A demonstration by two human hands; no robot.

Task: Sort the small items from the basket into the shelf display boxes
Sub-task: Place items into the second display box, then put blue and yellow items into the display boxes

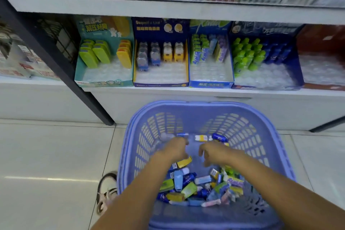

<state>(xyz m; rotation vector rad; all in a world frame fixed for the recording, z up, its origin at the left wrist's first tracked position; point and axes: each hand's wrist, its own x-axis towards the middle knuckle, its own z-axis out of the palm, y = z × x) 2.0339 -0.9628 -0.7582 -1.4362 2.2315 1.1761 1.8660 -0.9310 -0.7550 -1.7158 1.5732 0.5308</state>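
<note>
1. A lilac plastic basket [205, 218] with slotted walls stands on the tiled floor [46, 155]. Its near rim is at the bottom of the view, and a shoe [107, 190] is just beside its left wall.
2. The small items [196, 186] lie heaped in the near half of the basket bottom. They are a jumble of green, blue, yellow, pink and white packets, thickest toward the near right corner.
3. Both bare forearms reach in over the near rim.
   - The left hand [175, 150] hangs back-up over the middle of the basket with its fingers curled downward. Blur hides whether it pinches anything.
   - The right hand [214, 153] is close beside it, apart from it, with its fingers drooping. I cannot tell whether it holds a packet.
4. Just past the fingertips, near the basket's far wall, are a few loose packets [200, 138], blue and white-yellow.
5. Beyond the basket, a white shelf [186, 90] carries five display boxes in a row along its front edge.
   - The teal box [104, 78] at the left end holds green and yellow cases at its back.
   - The navy box [160, 30] holds grey-blue and yellow pieces.
   - The blue box [211, 84] holds upright green and purple packs.
   - The dark blue box [298, 73] holds green bottles and blue ones.
   - The red box [323, 39] is at the right end.
6. Above, an upper shelf [168, 10] bears hanging packaged goods, too blurred to read.
</note>
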